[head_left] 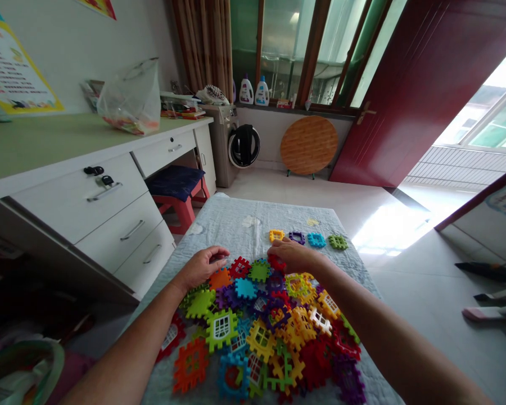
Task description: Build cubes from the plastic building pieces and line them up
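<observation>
The left hand (203, 265) rests half-curled, holding nothing, on the heap of coloured plastic interlocking tiles (261, 326). The right hand (293, 254) apparently pinches a red plastic tile (276, 262).

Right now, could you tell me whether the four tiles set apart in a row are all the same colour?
No, the row of tiles beyond the right hand runs yellow, purple, blue, then green, each a different colour.
</observation>
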The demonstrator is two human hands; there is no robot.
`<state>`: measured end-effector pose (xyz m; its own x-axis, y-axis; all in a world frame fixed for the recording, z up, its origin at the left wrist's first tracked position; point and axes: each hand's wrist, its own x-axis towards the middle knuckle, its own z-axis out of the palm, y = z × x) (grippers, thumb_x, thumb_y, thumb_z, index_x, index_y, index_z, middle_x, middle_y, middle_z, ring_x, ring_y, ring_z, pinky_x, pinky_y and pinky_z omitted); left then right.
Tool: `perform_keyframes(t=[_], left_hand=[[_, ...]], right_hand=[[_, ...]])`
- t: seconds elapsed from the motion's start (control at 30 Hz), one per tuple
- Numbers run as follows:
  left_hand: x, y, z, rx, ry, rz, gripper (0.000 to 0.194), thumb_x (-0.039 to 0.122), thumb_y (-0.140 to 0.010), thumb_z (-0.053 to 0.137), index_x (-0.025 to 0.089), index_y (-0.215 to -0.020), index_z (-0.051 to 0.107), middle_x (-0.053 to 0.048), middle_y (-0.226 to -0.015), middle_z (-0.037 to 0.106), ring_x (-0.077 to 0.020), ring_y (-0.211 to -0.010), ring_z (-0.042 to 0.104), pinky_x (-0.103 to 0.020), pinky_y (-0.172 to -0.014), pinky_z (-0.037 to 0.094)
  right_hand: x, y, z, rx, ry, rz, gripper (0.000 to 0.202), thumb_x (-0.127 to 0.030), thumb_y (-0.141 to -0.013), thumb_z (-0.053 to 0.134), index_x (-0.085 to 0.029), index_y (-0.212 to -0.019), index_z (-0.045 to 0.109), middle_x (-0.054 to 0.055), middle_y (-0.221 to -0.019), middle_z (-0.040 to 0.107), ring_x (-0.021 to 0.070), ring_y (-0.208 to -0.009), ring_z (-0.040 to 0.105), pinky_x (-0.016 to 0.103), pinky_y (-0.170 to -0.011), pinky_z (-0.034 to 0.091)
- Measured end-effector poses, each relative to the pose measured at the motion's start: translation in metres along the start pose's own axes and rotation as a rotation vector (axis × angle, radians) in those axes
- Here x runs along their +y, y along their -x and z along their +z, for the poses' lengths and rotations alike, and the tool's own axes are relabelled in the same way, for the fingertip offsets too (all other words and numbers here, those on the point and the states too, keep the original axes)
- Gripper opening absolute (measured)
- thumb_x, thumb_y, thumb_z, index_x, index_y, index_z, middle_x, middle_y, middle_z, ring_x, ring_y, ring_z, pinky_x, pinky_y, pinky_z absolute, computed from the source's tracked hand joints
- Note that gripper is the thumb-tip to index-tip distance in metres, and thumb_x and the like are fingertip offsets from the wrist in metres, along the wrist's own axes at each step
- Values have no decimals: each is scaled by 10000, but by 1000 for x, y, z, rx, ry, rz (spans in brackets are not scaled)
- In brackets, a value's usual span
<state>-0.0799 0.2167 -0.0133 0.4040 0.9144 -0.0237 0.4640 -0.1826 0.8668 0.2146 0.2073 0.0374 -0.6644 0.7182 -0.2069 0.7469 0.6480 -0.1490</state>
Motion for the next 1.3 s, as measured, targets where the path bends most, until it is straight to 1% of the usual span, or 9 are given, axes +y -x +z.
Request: perform_keyframes(t=[0.1,0.2,0.3,0.4,0.53,0.67,0.8,0.97,1.3], left_hand=[[0,0,0,-2,-7,-4,336,411,-764,593,191,-1012,642,-55,-1022,683,-227,-972,623,-341,-906,470],[0,0,0,-9,-8,-6,338,416,-769,589,189,-1015,639,-60,-1024,682,-232,-982,622,-349,-916,467],[-1,-1,1,-13,-1,-9,355,436,-767,595,190,-1019,639,-65,-1033,686,-243,-998,624,-359,-920,469],[0,0,1,-13,21,-21,371,451,-761,603,191,-1022,643,-69,-1043,692,-250,-1003,629,-361,-908,480],[1,1,0,-6,28,-12,355,433,-754,615,193,-1012,655,-69,-1048,697,-249,-1003,632,-364,-920,475],[2,1,0,0,33,-1,343,426,-745,616,202,-1000,665,-57,-1046,700,-244,-993,636,-362,-929,472],[2,1,0,-2,34,-2,345,429,-747,606,202,-1001,662,-52,-1043,700,-238,-986,638,-354,-921,476],[5,1,0,-8,32,-9,348,428,-753,599,197,-1008,654,-57,-1055,695,-242,-1000,632,-362,-936,468],[1,1,0,-3,15,-3,345,425,-754,598,205,-1013,656,-53,-1059,694,-242,-1007,632,-359,-931,472]], right_hand=[[3,-1,0,-5,38,12,364,-182,-612,727,-198,-956,610,78,-1037,571,236,-966,505,346,-834,395],[7,-3,-5,32,15,40,369,-247,-621,727,-192,-967,613,85,-1032,574,238,-963,496,336,-817,391],[12,-14,-15,137,-14,147,409,-327,-652,697,-200,-1029,600,91,-1049,570,249,-969,487,348,-810,376],[13,-36,-22,207,7,266,476,-390,-676,664,-218,-1112,577,97,-1096,563,278,-1018,466,372,-825,356],[11,-68,-20,192,31,338,484,-449,-701,635,-203,-1115,587,120,-1120,562,303,-1055,459,396,-847,342],[12,-86,-11,131,15,350,519,-488,-647,681,-192,-1069,622,133,-1111,580,321,-1040,483,410,-833,363],[16,-88,-8,106,-5,345,608,-500,-626,692,-202,-1146,585,131,-1176,564,326,-1072,475,413,-831,383],[19,-88,-9,77,-11,343,472,-438,-637,703,-207,-1044,639,122,-1123,590,314,-1036,504,391,-811,392],[15,-90,-8,89,-20,348,429,-446,-644,698,-202,-994,655,122,-1107,590,305,-1016,528,383,-809,405]])
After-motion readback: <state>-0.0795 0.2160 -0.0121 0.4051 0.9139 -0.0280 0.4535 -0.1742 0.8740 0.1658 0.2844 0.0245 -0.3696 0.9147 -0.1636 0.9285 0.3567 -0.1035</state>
